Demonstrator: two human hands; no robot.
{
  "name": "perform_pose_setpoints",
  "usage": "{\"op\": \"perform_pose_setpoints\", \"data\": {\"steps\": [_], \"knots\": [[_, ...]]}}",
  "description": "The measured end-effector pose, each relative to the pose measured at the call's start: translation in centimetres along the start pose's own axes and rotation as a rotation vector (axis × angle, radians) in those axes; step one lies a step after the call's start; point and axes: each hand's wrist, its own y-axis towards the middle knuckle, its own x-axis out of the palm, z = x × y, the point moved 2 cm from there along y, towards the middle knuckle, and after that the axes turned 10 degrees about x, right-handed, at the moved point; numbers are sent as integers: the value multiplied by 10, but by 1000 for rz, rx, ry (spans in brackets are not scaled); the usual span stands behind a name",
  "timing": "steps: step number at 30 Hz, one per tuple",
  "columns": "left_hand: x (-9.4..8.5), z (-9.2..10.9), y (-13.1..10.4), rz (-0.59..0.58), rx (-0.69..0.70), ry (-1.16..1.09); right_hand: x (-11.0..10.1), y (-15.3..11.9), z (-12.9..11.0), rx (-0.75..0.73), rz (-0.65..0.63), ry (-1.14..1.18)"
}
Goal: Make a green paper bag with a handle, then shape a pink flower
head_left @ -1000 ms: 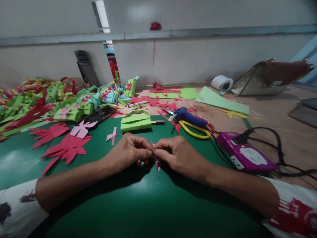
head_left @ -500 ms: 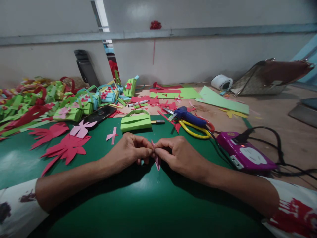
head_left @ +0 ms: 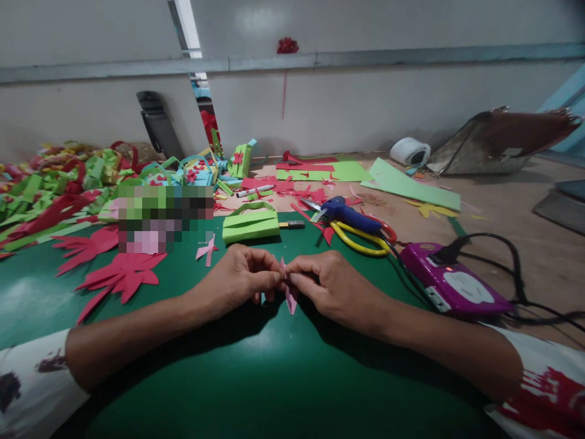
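A small folded pink paper piece [head_left: 291, 300] is pinched between my two hands above the green mat [head_left: 292, 378]. My left hand [head_left: 240, 274] grips it from the left with thumb and fingertips. From the other side, my right hand [head_left: 336, 286] pinches the same piece; the fingertips of both hands almost meet and hide its middle. Just beyond my hands lies a light-green paper bag [head_left: 251, 225] with a handle. A pink paper strip cross [head_left: 208, 250] rests near my left hand, and red paper flower shapes [head_left: 125, 277] lie farther left.
A blue glue gun [head_left: 350, 214] and yellow-handled scissors [head_left: 361, 249] lie beyond my right hand. A purple power strip [head_left: 452, 283] with black cables sits at right. Paper bags [head_left: 91, 177] are heaped at left by a dark bottle [head_left: 159, 125]. Green paper sheets [head_left: 411, 186] lie behind.
My right fingertips have shifted very slightly to the right along the pink paper. A blurred patch now covers the area around the phone and pink flower at left.
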Motion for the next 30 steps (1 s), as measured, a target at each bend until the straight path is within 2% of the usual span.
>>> {"op": "perform_pose_setpoints", "data": {"steps": [7, 21, 30], "knots": [[0, -1, 1, -32, 42, 26, 0, 2, -1, 45, -39, 113], [1, 1, 1, -28, 30, 60, -2, 0, -1, 3, -54, 113], [3, 3, 1, -19, 23, 42, -1, 0, 0, 33, -58, 146]]}}
